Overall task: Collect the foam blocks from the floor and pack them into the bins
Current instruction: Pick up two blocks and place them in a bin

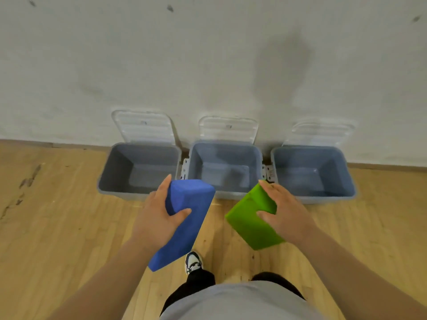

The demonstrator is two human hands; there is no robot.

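**Q:** So where were the blocks right then?

**A:** Both off the floor (pixel 69 227). My left hand (pixel 157 218) was wrapped round the blue block (pixel 184 222) and my right hand (pixel 284 215) was clamped on the green block (pixel 251 222). Their long axes angled toward the middle bin (pixel 233 194) just ahead.

**Q:** Room to drop?

**A:** Plenty, I reckon. The lids (pixel 228 130) were tipped back against the wall (pixel 208 65), and the left bin (pixel 120 192) was nearer blue.

You face an off-white painted wall (pixel 161 54) across the upper frame, small dark scuffs (pixel 170 8) near its top, soft grey shadow (pixel 284 65) upper right. Light wooden plank floor (pixel 57 227) below, dark scrapes (pixel 30 179) at left edge.
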